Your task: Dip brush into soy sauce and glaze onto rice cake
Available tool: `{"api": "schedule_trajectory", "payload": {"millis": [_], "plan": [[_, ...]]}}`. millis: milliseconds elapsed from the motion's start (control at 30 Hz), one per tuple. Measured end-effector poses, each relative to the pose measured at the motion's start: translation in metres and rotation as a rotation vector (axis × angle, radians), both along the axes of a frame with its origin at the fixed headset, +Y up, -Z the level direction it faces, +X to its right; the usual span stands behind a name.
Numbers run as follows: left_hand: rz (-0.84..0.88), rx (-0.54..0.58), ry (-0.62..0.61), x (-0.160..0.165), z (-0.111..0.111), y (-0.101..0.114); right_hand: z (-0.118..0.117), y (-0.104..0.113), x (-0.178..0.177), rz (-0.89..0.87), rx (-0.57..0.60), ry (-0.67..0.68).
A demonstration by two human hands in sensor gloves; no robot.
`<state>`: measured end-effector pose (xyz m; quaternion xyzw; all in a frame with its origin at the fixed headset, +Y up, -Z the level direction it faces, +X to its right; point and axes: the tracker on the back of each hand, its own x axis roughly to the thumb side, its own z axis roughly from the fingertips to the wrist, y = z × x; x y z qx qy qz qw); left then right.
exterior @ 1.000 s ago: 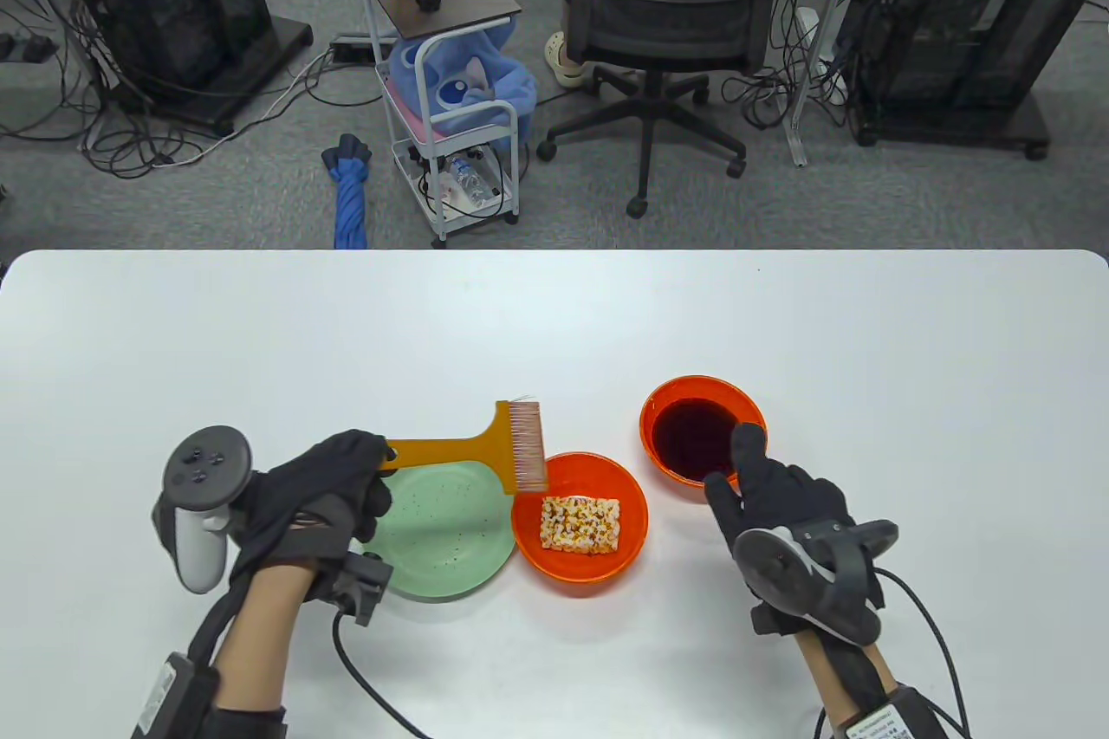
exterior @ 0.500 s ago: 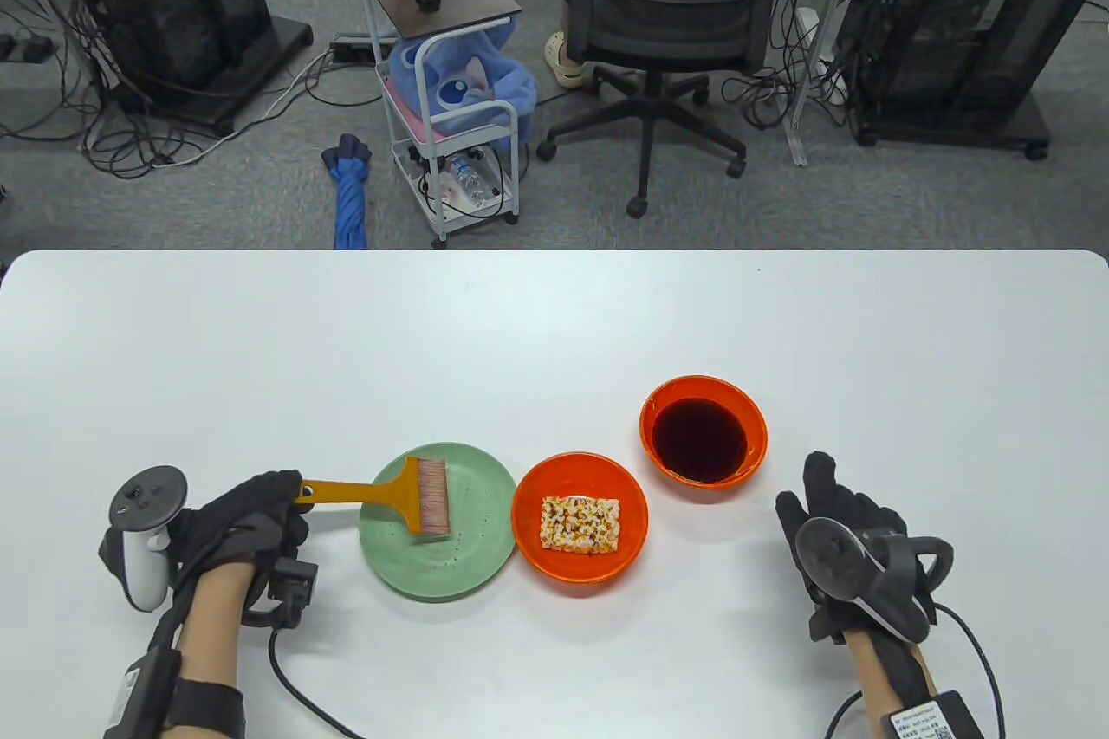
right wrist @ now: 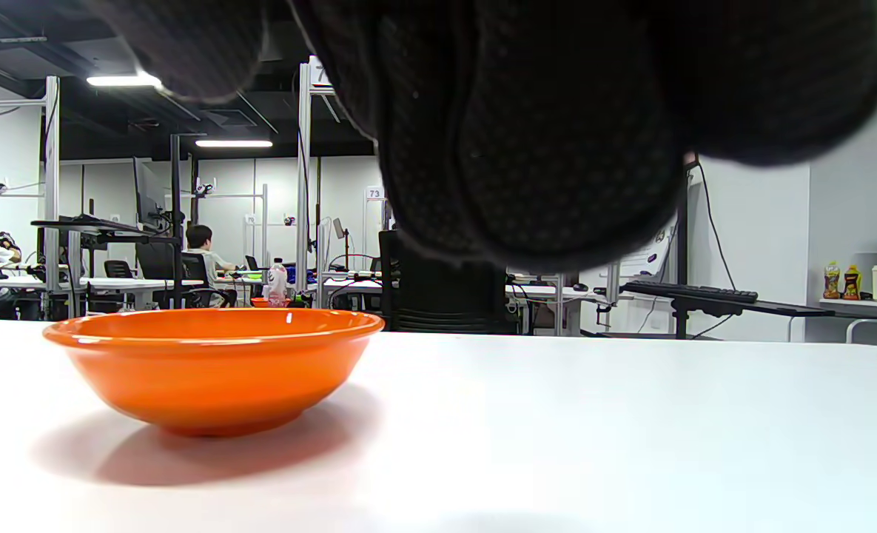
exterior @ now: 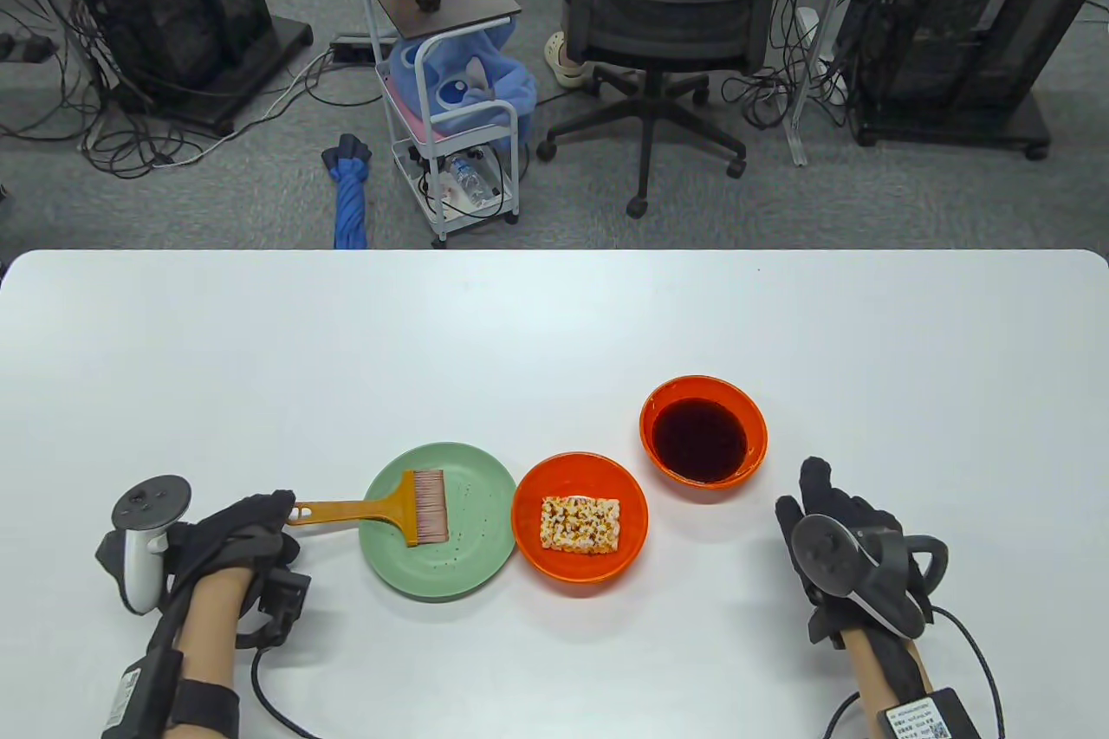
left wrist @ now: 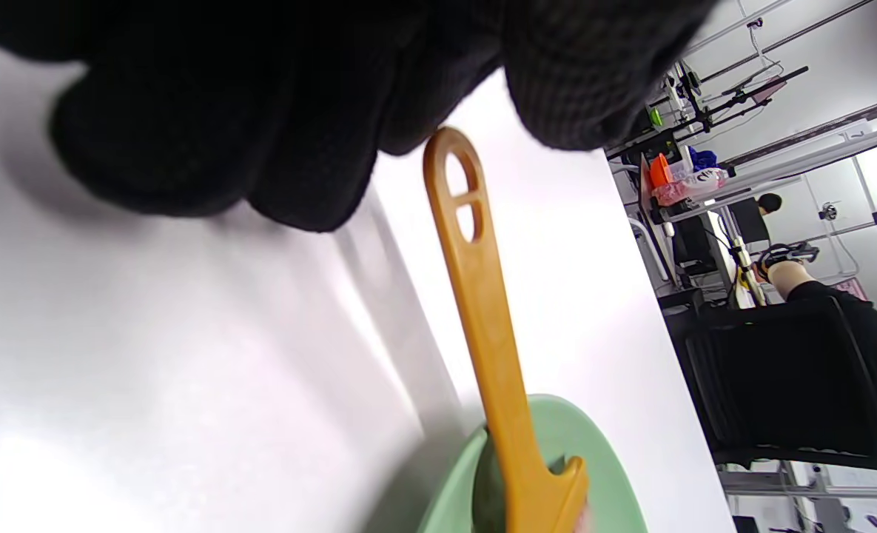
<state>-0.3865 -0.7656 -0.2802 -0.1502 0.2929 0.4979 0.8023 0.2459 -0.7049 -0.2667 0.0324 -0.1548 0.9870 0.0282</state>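
Note:
The orange brush [exterior: 381,509] lies with its bristles [exterior: 429,505] on the green plate [exterior: 472,553], its handle sticking out to the left. My left hand [exterior: 247,527] sits at the handle's end. In the left wrist view the handle [left wrist: 482,296] shows bare up to its tip, just under my curled fingers [left wrist: 297,133], which do not wrap it. The rice cake [exterior: 581,524] lies in an orange bowl [exterior: 637,514] right of the plate. The soy sauce [exterior: 700,437] fills a second orange bowl [right wrist: 212,366]. My right hand [exterior: 823,505] rests empty on the table, right of that bowl.
The white table [exterior: 554,323] stretches far behind the dishes. Glove cables trail off both wrists at the table's front edge. An office chair [exterior: 667,11] and a small cart [exterior: 450,81] stand on the floor beyond the far edge.
My left hand carried the brush from over the rice cake bowl back to the green plate, laid it down and drew back to the handle's end. My right hand drew away from the soy sauce bowl.

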Motion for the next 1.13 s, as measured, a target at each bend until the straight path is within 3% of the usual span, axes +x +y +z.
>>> {"api": "schedule_trajectory", "payload": {"millis": [133,233,367,467,633,800,1133], "plan": [[-0.172,0.027,0.026,0.008,0.003,0.037,0.0,0.0,0.0,-0.021,-0.001,-0.002],[-0.283,0.211,-0.024,0.031,0.004,0.075,-0.001,-0.004,0.0,-0.014,-0.029,0.002],[-0.355,0.523,-0.202,0.082,0.005,0.098,-0.002,-0.008,0.002,0.003,-0.043,-0.001],[-0.4,0.647,-0.351,0.124,0.005,0.094,-0.004,-0.011,0.006,0.006,-0.054,-0.009],[-0.503,0.677,-0.448,0.158,0.004,0.068,-0.008,-0.019,0.008,0.053,-0.084,-0.025],[-0.526,0.592,-0.49,0.158,0.001,0.045,-0.008,-0.023,0.006,0.072,-0.1,-0.027],[-0.467,0.514,-0.497,0.147,0.001,0.029,-0.008,-0.027,0.002,0.099,-0.125,-0.016]]}}
